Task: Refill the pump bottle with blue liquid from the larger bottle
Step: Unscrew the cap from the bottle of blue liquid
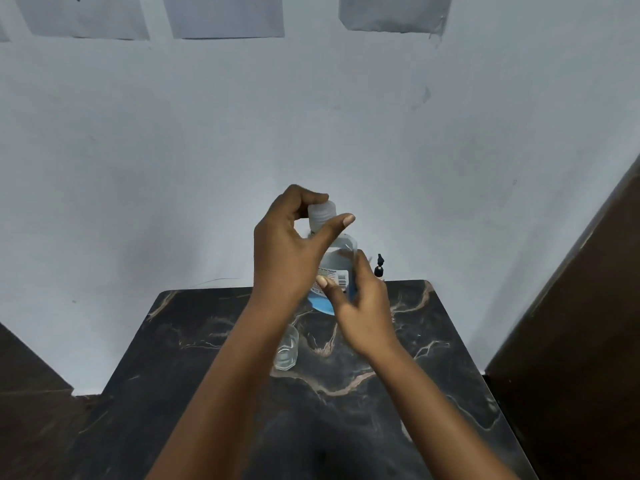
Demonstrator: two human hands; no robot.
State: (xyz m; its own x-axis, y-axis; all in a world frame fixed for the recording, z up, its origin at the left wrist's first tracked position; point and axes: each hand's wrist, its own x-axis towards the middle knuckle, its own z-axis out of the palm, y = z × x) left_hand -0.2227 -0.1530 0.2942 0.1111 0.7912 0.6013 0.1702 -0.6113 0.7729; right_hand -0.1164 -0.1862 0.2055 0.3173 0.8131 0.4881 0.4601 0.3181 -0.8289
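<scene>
I see the larger bottle (337,268) held up above the far part of the dark marbled desk (214,358), roughly upright with a slight tilt. It is clear plastic, with blue liquid pooled at its bottom and a white label with a barcode on its side. Whether its base touches the desk I cannot tell, since the hands cover it.

My left hand (287,251) reaches up around the bottle's top. Its grip is on the white cap (322,216): the curled index finger sits over the top of the cap and the thumb stretches out across the front of it, so the cap is pinched between them.

My right hand (360,306) is lower, on the body of the bottle. Its grip wraps the lower right side, with the fingers curled round the far side and the thumb lying across the label.

Nearer to me, just below the left wrist, a small clear container (286,348) stands upright on the desk with its mouth open; my left forearm partly hides it. It looks like the pump bottle without its top, though I cannot be sure.

Behind the right hand, at the far edge of the desk, a black pump head (379,264) sticks upward. A pale blue wall (173,150) rises beyond the desk.
</scene>
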